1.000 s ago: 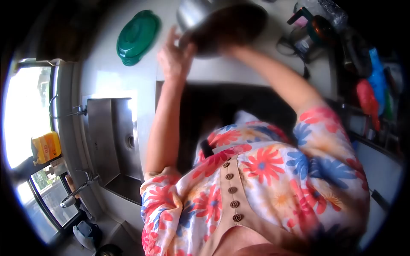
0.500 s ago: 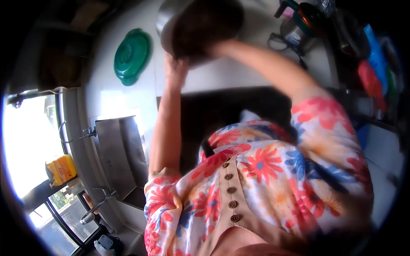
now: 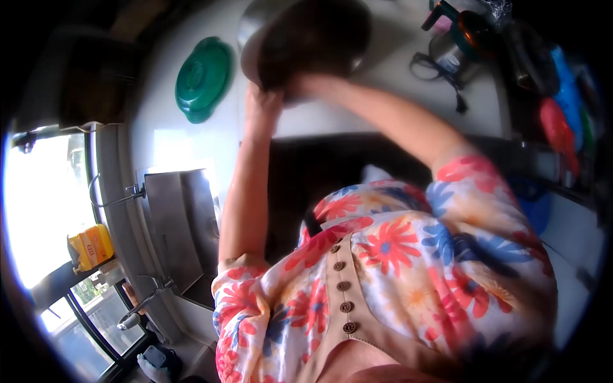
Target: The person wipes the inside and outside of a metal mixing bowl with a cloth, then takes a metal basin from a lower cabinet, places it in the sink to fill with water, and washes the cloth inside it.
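A large metal pot or bowl (image 3: pixel 313 41) is tilted over the counter at the top of the head view, its dark round side facing me and a silvery part at its left. My left hand (image 3: pixel 262 103) is closed on its lower left rim. Across its lower edge lies my right hand (image 3: pixel 313 86), close to the left one; blur and the dark metal hide its fingers. To the left, a green lid-like plastic piece (image 3: pixel 203 80) rests on the white counter (image 3: pixel 383 108).
At the right back stand a kettle-like jug (image 3: pixel 450 54) and a coiled black cable (image 3: pixel 440 70). Blue and red items (image 3: pixel 559 131) are at the far right. On the left are a metal sink (image 3: pixel 182 223), taps and a yellow pack (image 3: pixel 91 247) by the window.
The pot has shifted left and turned more of its dark side towards me. My right hand has moved left, nearer my left hand, which now grips the rim lower down.
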`<state>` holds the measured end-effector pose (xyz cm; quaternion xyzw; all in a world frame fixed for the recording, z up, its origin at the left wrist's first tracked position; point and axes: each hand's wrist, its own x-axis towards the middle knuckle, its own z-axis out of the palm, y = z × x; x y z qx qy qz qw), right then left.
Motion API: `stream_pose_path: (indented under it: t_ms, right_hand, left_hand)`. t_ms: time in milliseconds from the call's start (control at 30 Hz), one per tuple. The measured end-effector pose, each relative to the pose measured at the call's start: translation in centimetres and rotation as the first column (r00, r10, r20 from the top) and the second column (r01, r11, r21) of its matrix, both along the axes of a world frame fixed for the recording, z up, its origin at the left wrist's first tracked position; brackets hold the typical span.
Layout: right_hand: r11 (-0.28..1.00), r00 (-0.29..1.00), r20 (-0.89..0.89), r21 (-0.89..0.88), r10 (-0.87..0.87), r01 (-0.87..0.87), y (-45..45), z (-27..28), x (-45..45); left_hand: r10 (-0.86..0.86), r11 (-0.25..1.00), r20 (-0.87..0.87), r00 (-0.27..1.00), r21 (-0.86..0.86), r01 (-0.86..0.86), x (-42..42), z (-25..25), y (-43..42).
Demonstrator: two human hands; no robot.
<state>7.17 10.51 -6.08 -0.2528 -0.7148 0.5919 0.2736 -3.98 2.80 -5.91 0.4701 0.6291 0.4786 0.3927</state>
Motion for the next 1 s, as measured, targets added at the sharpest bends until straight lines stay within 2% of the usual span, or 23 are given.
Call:
stream_pose_path:
  t_ms: [33,100,200,267,300,367,433,467,567,733,767,833,867,900,967,1000]
  right_hand:
    - [0.987,0.983,0.185,0.159,0.007,-0.037,0.3,0.9,1.1]
    - [0.874,0.852,0.517,0.451,-0.088,-0.183,2.2,2.2,4.7]
    - [0.900,0.801,0.597,0.377,-0.055,-0.219,5.2,0.9,6.1]
    - [0.903,0.712,0.673,0.408,-0.199,-0.133,2.8,1.0,4.6]
    - [0.902,0.658,0.705,0.422,-0.265,-0.089,1.1,1.2,4.2]
    - [0.920,0.768,0.618,0.378,-0.168,-0.103,-1.8,2.7,4.6]
    - [0.933,0.858,0.509,0.338,-0.070,-0.124,-4.1,4.7,5.3]
    - [0.938,0.894,0.448,0.317,-0.020,-0.138,-4.5,5.0,5.5]
    - [0.828,0.740,0.672,0.435,-0.036,-0.354,-2.3,2.2,8.6]
    - [0.753,0.629,0.748,0.534,-0.211,-0.383,0.1,2.8,10.0]
    - [0.757,0.619,0.753,0.533,-0.221,-0.379,-0.1,2.6,9.9]
    - [0.765,0.737,0.649,0.569,-0.190,-0.303,-0.2,2.4,10.2]
    - [0.775,0.749,0.635,0.565,-0.190,-0.283,-0.1,2.2,10.1]
    - [0.785,0.761,0.621,0.561,-0.189,-0.262,0.0,2.0,10.0]
    - [0.815,0.693,0.691,0.513,-0.207,-0.268,0.7,0.9,9.5]
    - [0.827,0.715,0.664,0.515,-0.219,-0.226,0.8,0.3,9.3]
  left_hand:
    - [0.002,1.000,-0.067,0.998,0.001,-0.002,-0.2,-0.1,0.0]
    - [0.033,0.998,-0.190,0.981,0.054,-0.023,-0.1,0.1,-0.1]
    - [0.090,0.996,-0.311,0.946,0.043,-0.081,1.1,0.8,0.0]
    - [0.138,0.980,-0.337,0.931,0.181,-0.080,1.6,0.9,0.3]
    - [0.156,0.967,-0.409,0.899,0.251,-0.053,1.6,0.8,0.2]
    - [0.174,0.964,-0.425,0.888,0.259,-0.065,2.0,1.0,0.2]
    - [0.173,0.982,-0.322,0.931,0.129,-0.138,2.5,2.2,0.5]
    - [0.147,0.983,-0.343,0.928,0.154,-0.098,2.5,2.5,0.7]
    - [0.037,0.989,-0.338,0.940,0.145,0.013,1.0,2.6,1.2]
    - [0.082,0.996,-0.451,0.889,0.018,-0.083,2.2,4.3,2.9]
    - [0.065,0.998,-0.424,0.903,0.017,-0.064,2.2,4.5,2.8]
    - [0.033,0.999,-0.379,0.925,0.022,-0.026,2.1,5.8,2.6]
    - [-0.001,1.000,-0.269,0.963,0.019,0.006,2.8,6.9,1.6]
    - [0.064,0.995,-0.167,0.984,0.089,-0.050,2.8,5.2,1.0]
    - [0.032,0.950,0.093,0.995,0.308,-0.059,3.7,0.9,0.4]
    - [-0.024,0.966,0.228,0.973,0.255,-0.036,4.3,-0.5,0.5]
